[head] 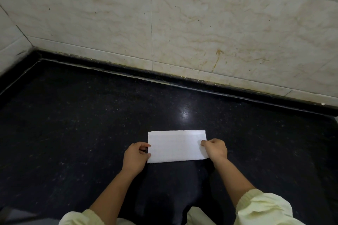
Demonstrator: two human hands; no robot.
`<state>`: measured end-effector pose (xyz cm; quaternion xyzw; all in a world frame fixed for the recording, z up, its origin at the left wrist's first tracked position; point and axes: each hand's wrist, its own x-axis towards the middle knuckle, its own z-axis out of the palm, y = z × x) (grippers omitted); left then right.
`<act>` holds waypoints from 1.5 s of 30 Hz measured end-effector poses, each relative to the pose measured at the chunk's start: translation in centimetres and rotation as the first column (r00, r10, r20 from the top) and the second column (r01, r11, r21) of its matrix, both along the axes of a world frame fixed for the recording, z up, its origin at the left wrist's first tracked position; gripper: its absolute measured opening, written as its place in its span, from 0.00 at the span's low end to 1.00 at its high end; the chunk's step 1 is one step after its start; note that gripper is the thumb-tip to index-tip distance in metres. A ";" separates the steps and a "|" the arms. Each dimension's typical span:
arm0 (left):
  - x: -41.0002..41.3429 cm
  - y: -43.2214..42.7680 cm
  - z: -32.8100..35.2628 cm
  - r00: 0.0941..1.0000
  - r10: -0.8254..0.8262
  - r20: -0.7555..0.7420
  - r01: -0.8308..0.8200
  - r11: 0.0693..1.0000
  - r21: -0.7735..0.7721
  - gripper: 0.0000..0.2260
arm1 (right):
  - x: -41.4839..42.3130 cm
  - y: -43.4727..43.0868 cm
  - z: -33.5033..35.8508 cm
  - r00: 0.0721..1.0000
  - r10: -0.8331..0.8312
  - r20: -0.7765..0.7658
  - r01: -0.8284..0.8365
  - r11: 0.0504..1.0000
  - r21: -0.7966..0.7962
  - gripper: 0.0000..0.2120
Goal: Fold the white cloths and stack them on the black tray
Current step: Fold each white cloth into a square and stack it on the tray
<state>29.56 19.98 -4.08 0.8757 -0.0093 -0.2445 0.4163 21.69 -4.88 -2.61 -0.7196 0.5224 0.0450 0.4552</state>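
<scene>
The black speckled counter before me carries one white cloth, folded into a flat rectangle, well apart from its back edge.

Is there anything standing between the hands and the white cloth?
Nothing visible does. The left hand pinches the cloth at its left edge and the right hand pinches its right edge, with the cloth lying flat on the black counter. No tray shows in this view, so the way there cannot be judged.
</scene>
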 end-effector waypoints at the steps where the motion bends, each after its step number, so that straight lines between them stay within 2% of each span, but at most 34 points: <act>1: 0.0 0.1 0.0 1.000 0.010 -0.007 -0.010 1.000 -0.008 0.13 | -0.1 0.0 0.2 1.000 -0.006 0.023 0.006 1.000 0.008 0.07; 7: 0.3 0.2 0.2 1.000 0.013 -0.023 -0.013 0.999 -0.036 0.13 | -0.2 0.5 2.1 0.969 0.040 0.243 -0.056 0.997 0.059 0.05; 15: 0.6 0.6 0.2 0.998 0.033 -0.051 -0.038 0.995 -0.089 0.10 | 1.5 3.8 3.7 0.912 0.185 0.365 -0.244 0.962 0.123 0.06; 19: 0.6 0.8 0.0 0.997 0.043 -0.059 -0.048 0.995 -0.093 0.10 | 3.0 6.3 3.3 0.913 0.236 0.332 -0.288 0.951 0.116 0.07; 30: 0.9 0.9 0.2 0.997 0.035 -0.062 -0.042 0.993 -0.112 0.11 | 5.5 11.3 0.7 0.917 0.381 0.120 -0.389 0.919 0.060 0.07; 36: 0.9 1.1 0.1 0.997 0.028 -0.070 -0.037 0.990 -0.136 0.12 | 5.8 12.2 -0.1 0.897 0.430 0.097 -0.436 0.899 0.049 0.06; 41: 1.0 1.1 -0.1 0.996 0.039 -0.083 -0.051 0.989 -0.142 0.11 | 5.8 12.8 -0.7 0.892 0.440 0.104 -0.448 0.892 0.064 0.11; 45: 1.1 1.2 -0.2 0.996 0.030 -0.085 -0.042 0.988 -0.150 0.11 | 5.5 12.9 -1.0 0.889 0.444 0.111 -0.452 0.890 0.057 0.04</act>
